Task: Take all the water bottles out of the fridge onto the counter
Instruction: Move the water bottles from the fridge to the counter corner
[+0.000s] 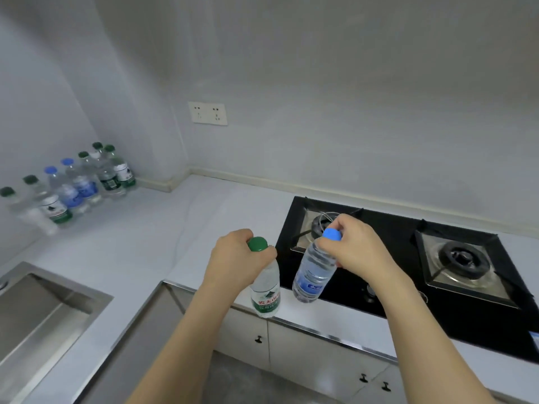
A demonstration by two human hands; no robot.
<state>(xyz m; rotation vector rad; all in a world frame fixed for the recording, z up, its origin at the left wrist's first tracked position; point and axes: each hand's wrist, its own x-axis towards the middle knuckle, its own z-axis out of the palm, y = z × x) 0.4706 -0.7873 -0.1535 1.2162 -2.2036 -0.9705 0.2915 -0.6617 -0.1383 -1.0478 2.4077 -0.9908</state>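
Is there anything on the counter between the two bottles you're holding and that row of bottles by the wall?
No. In the head view, only bare white counter lies between the held green-capped bottle, blue-capped bottle and the row of bottles.

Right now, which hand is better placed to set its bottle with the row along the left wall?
Probably the left hand. It grips the green-capped clear plastic bottle on the side nearer the row of bottles. The right hand, holding the blue-capped clear plastic bottle beside the black gas hob, would cross over.
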